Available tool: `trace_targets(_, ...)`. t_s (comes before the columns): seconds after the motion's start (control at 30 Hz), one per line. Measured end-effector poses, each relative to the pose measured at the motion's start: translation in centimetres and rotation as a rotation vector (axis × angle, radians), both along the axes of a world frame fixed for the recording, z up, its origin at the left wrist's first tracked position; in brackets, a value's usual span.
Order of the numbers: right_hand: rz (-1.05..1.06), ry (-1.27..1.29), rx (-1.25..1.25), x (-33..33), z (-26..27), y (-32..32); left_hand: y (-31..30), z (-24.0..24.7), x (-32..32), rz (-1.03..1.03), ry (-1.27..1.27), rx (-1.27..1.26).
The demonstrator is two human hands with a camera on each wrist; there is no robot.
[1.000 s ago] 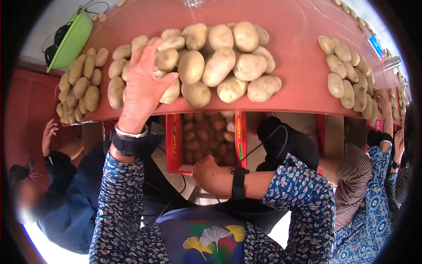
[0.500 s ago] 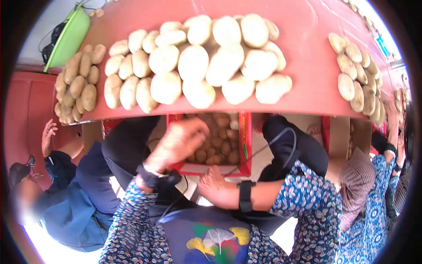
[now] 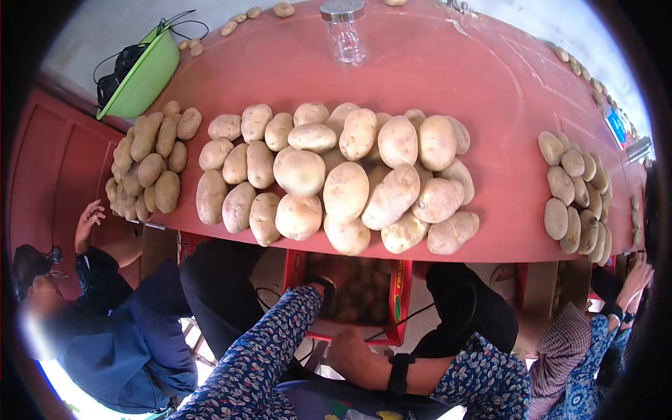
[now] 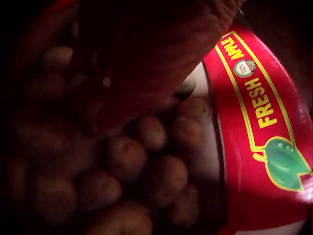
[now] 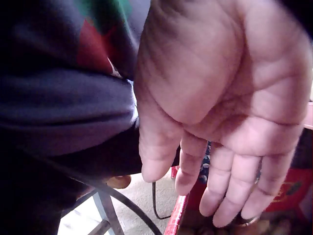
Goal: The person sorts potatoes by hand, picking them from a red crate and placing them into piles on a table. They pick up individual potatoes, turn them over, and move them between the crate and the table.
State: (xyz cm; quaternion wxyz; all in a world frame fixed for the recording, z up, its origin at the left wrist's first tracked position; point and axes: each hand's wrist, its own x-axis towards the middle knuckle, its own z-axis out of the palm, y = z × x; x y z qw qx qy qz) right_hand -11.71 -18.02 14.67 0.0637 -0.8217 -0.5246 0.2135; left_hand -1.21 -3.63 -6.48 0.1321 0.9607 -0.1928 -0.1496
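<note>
My left hand (image 4: 151,78) reaches down into a red apple carton (image 3: 397,301) under the table edge, where the table hides it in the head view. Its fingers point down among the potatoes (image 4: 166,178) lying in the carton; in the dim light I cannot tell whether they grip one. Held in front of my body near the carton's front edge, my right hand (image 5: 220,107) has loose, slightly bent fingers with nothing in them. On the table above lies a broad pile of potatoes (image 3: 346,192), laid close in rows and partly stacked.
The red table (image 3: 490,196) also bears a smaller potato heap (image 3: 150,164) at left and another (image 3: 574,192) at right. A lidded glass jar (image 3: 345,35) and a green basin (image 3: 150,73) stand farther back. People sit on both sides. A black cable (image 5: 112,193) hangs near my lap.
My left hand has left the potato pile on the table and gone down into the carton. My right hand stays low by the carton. The head view has tilted up, showing more table.
</note>
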Motion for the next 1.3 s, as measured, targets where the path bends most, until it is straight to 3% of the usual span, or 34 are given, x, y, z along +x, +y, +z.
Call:
trace_targets(0.07,-0.006,-0.049,0.044,0.4,0.9,-0.7,-0.3,0.6,-0.6,0.034,0.176,-0.035)
trace_targets(0.2,-0.005,0.045,0.017,1.3,1.0,-0.8,-0.6,1.8,-0.1,0.243,0.234,-0.061)
trace_targets(0.37,0.013,-0.019,-0.03,2.6,3.2,-1.5,0.2,-2.1,-0.7,0.295,0.133,-0.1)
trace_targets(0.47,0.011,-0.111,0.158,3.2,3.4,-1.6,-0.3,1.7,0.3,0.283,-0.099,-0.247)
trace_targets(0.53,-0.021,-0.024,0.053,2.5,2.1,-0.8,-1.2,5.0,0.8,0.053,0.03,-0.018)
trace_targets(0.57,-0.019,-0.032,0.061,2.5,1.9,-0.6,-1.8,5.1,1.2,0.055,0.022,-0.011)
trace_targets(0.63,-0.02,0.092,-0.001,2.6,1.6,-0.2,-3.5,5.7,2.0,-0.227,0.603,0.171)
trace_targets(0.67,-0.021,0.084,0.001,2.3,1.2,-0.2,-3.7,6.3,2.2,-0.227,0.595,0.174)
trace_targets(0.73,-0.001,-0.028,0.064,1.7,0.6,-0.3,-4.1,8.4,2.5,-0.377,0.834,-0.258)
trace_targets(0.77,0.0,-0.035,0.07,1.7,0.7,-0.2,-3.6,9.9,1.7,-0.374,0.828,-0.251)
trace_targets(0.83,0.022,-0.08,0.099,1.7,1.2,-0.5,-2.1,15.1,-0.9,-0.168,0.337,-0.503)
trace_targets(0.87,0.025,-0.086,0.099,1.9,1.2,-0.8,-1.7,19.0,-0.9,-0.168,0.33,-0.502)
trace_targets(0.93,0.057,-0.021,0.357,2.4,0.8,-1.3,-0.5,27.8,0.6,-0.082,0.681,-0.567)
trace_targets(1.0,0.071,-0.057,0.324,2.3,-0.3,-1.1,1.6,31.8,0.4,0.014,0.734,-0.833)
trace_targets(1.03,0.083,-0.083,0.287,2.2,-0.3,-1.0,2.4,33.5,0.2,0.18,0.752,-0.974)
trace_targets(1.07,0.085,-0.085,0.289,2.3,0.0,-0.9,3.2,34.7,0.2,0.351,0.764,-1.111)
trace_targets(1.13,0.077,0.022,0.08,3.5,1.4,-0.5,4.7,35.3,1.8,0.509,0.412,-1.249)
trace_targets(1.2,0.072,0.051,0.078,4.1,1.6,-0.3,5.3,34.7,4.3,0.564,-0.035,-1.307)
trace_targets(1.27,0.061,0.081,0.069,4.1,1.4,-0.5,5.8,35.6,6.4,0.706,-0.079,-1.076)
trace_targets(1.3,0.053,0.073,0.067,4.0,1.2,-0.4,6.0,35.1,7.7,0.754,-0.07,-1.089)
